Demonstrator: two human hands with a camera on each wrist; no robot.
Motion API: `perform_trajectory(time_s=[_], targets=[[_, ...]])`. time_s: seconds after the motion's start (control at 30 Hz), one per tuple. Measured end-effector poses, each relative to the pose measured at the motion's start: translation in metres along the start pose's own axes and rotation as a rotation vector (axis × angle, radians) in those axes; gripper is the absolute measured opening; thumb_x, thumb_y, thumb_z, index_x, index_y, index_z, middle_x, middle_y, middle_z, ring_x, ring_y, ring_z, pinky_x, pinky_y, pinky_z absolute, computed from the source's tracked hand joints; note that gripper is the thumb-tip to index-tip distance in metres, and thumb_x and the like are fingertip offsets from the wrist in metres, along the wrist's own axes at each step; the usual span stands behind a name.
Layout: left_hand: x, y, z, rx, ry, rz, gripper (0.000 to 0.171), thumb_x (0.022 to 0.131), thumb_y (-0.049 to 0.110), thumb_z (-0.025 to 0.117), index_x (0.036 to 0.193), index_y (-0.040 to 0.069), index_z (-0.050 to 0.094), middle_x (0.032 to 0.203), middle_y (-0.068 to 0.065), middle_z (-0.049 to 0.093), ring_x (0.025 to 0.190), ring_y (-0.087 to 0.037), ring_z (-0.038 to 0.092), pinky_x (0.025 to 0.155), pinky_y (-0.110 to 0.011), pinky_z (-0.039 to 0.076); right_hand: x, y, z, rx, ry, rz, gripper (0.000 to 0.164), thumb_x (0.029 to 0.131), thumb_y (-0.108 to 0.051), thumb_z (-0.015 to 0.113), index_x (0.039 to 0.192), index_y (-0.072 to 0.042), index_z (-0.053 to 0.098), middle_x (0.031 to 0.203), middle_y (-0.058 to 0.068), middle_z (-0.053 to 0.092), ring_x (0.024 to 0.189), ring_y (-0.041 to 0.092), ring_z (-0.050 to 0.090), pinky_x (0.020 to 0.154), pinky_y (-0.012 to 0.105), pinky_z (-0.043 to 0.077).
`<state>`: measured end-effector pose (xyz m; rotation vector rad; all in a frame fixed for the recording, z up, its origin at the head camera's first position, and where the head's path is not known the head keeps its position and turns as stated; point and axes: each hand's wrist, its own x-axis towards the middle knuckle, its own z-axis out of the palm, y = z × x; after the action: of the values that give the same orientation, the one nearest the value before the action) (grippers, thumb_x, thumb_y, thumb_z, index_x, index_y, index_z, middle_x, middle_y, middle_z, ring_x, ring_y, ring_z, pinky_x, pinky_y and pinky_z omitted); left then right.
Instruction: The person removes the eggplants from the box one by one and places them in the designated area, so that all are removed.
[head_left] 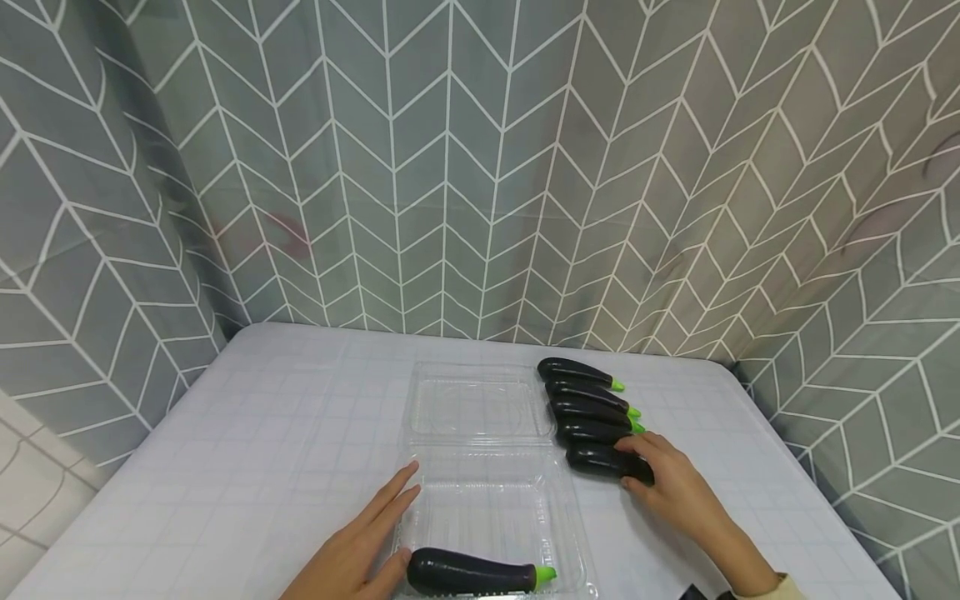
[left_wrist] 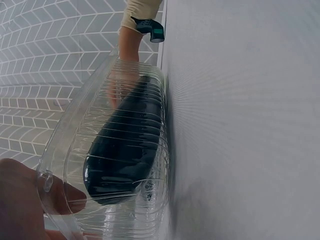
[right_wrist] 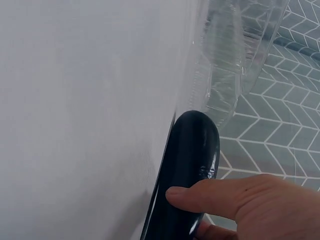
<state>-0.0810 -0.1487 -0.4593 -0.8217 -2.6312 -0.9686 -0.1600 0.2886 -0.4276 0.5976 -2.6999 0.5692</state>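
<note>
My right hand (head_left: 670, 483) grips the nearest eggplant (head_left: 600, 461) of a row on the right, near its right end. In the right wrist view the thumb (right_wrist: 200, 196) lies across that dark, glossy eggplant (right_wrist: 192, 137). A clear plastic clamshell box (head_left: 480, 517) lies opened flat, lid away from me. One eggplant (head_left: 472, 572) with a green stem end lies crosswise at the box's near side, stem to the right. My left hand (head_left: 360, 542) rests at the box's left rim, fingers extended; the left wrist view shows a digit (left_wrist: 75, 200) by the clear wall.
Several more eggplants (head_left: 588, 408) lie side by side to the right of the clear lid (head_left: 480, 406), green ends pointing right. A white cloth (head_left: 285, 433) covers the table. Grey curtains (head_left: 480, 167) with white chevron lines hang behind and at the sides.
</note>
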Motion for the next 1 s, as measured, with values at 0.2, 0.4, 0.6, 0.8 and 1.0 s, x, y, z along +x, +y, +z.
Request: perform_trajectory(time_s=[0.2,0.4,0.6,0.8,1.0], targets=[[0.0,0.0,0.0,-0.008,-0.009,-0.008,0.059,0.096,0.02,0.069,0.149,0.002,0.054,0.167,-0.005,0.034,0.134,-0.022,0.055,0.093,-0.041,0.057,0.002,0.006,0.003,-0.018,0.008,-0.028,0.049,0.07,0.006,0.09,0.113,-0.008,0.071,0.116,0.01,0.068,0.113,0.039,0.065,0.092,0.058,0.053],[0.0,0.0,0.0,-0.003,-0.005,-0.005,0.058,0.095,0.02,0.07,0.148,0.001,0.054,0.166,-0.006,0.035,0.133,-0.022,0.056,0.092,-0.041,0.057,0.005,0.011,0.006,-0.015,0.049,-0.083,0.05,0.068,0.009,0.089,0.112,-0.007,0.071,0.113,0.009,0.068,0.109,0.038,0.066,0.089,0.057,0.055],[0.0,-0.001,0.001,-0.002,0.002,0.006,0.058,0.096,0.02,0.07,0.148,0.002,0.054,0.167,-0.005,0.035,0.134,-0.023,0.055,0.094,-0.041,0.057,0.009,0.012,0.005,-0.03,0.056,-0.093,0.051,0.067,0.01,0.089,0.111,-0.008,0.071,0.112,0.007,0.068,0.108,0.036,0.067,0.088,0.056,0.055],[0.0,-0.003,0.002,0.011,0.022,0.028,0.057,0.094,0.017,0.071,0.147,0.002,0.055,0.166,-0.006,0.036,0.133,-0.024,0.056,0.093,-0.041,0.057,0.011,0.013,0.001,-0.016,0.032,-0.059,0.049,0.07,0.008,0.088,0.113,-0.009,0.071,0.114,0.008,0.067,0.11,0.038,0.066,0.088,0.057,0.055],[0.001,-0.003,0.002,0.007,0.015,0.015,0.057,0.094,0.018,0.071,0.147,0.002,0.056,0.166,-0.006,0.036,0.133,-0.023,0.056,0.092,-0.041,0.058,0.015,0.018,0.003,-0.037,0.053,-0.087,0.05,0.069,0.01,0.088,0.112,-0.007,0.071,0.111,0.007,0.067,0.107,0.035,0.067,0.084,0.054,0.056]])
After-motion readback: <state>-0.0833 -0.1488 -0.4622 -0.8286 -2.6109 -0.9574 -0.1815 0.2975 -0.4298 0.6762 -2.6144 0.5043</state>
